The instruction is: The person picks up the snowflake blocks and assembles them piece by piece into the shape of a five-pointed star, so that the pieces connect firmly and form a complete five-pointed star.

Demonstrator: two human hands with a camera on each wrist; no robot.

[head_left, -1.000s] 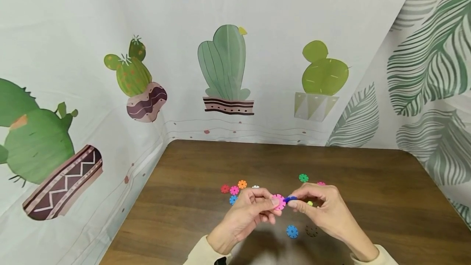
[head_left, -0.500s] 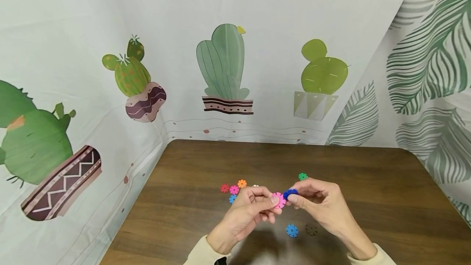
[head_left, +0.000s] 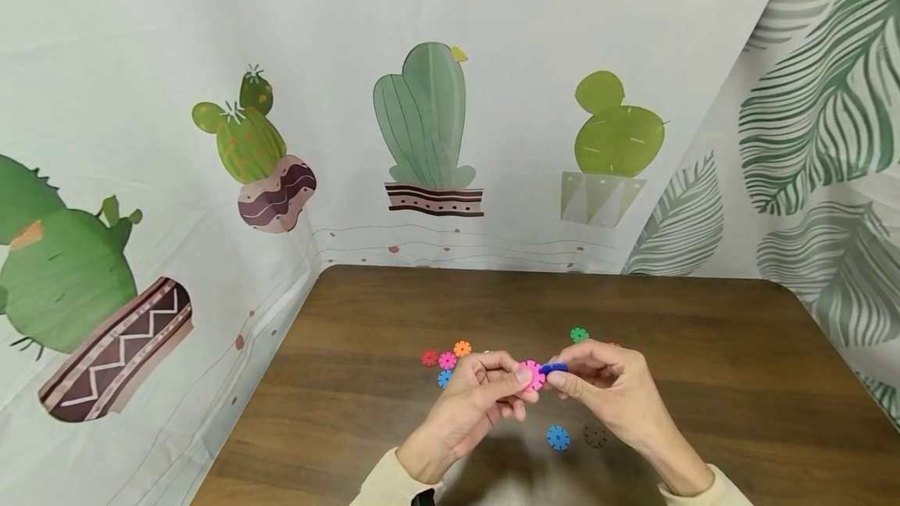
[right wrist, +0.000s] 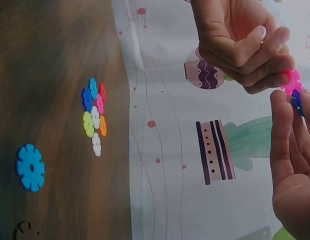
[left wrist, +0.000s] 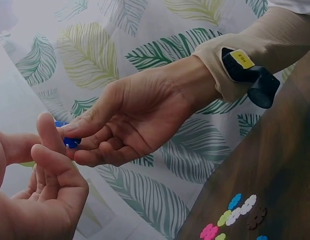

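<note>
My left hand pinches a pink notched disc between thumb and fingers. Opposite it, my right hand holds a dark blue notched disc in its fingertips. The two discs meet at their edges above the table, the blue one seen nearly edge-on in the head view. In the right wrist view, the pink disc and the blue disc overlap at the rims; whether their notches are engaged I cannot tell. Fingers hide the pink disc in the left wrist view, where part of the blue disc shows.
On the brown table lie a light blue disc and a brown disc near me. Several coloured discs cluster left of my hands, including an orange disc. Behind them is a green disc. Printed cloth hangs around the table.
The dark blue disc has turned in my right fingers, from edge-on to flatter and back to nearly edge-on, while staying against the pink disc. My left hand has barely moved.
</note>
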